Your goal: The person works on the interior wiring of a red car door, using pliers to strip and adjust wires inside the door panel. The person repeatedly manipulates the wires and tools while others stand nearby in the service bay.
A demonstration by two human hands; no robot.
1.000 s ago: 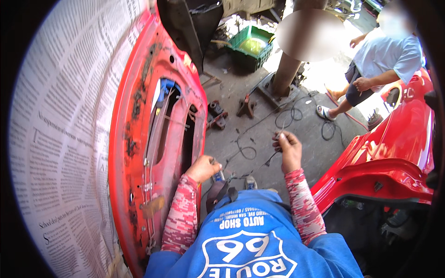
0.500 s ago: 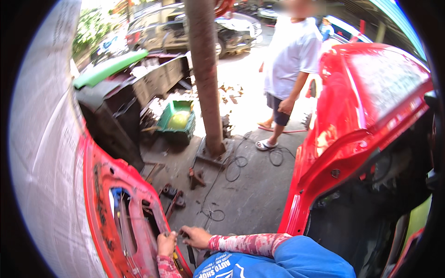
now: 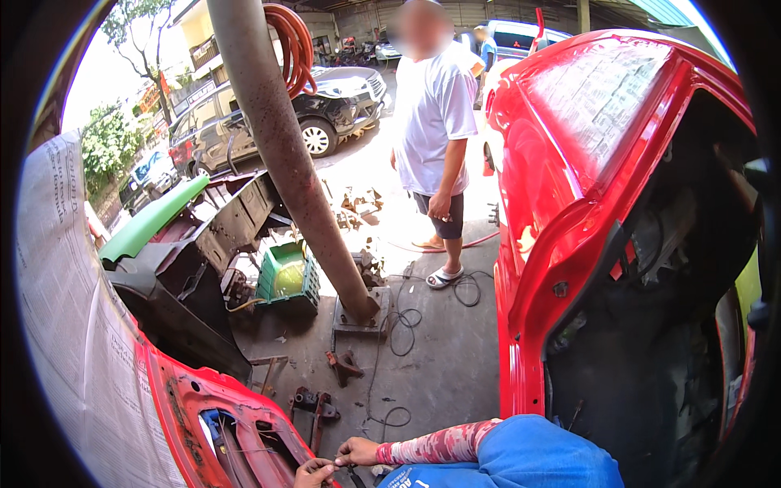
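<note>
Mostly red, the door (image 3: 236,402), darkly smudged

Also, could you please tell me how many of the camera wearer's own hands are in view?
2: the left hand, partly cut off by the picture's lower edge near the red door, and the right hand just to its right.

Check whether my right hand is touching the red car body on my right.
Apart. The head view plainly shows gray floor between your right hand and the red car body.
</note>
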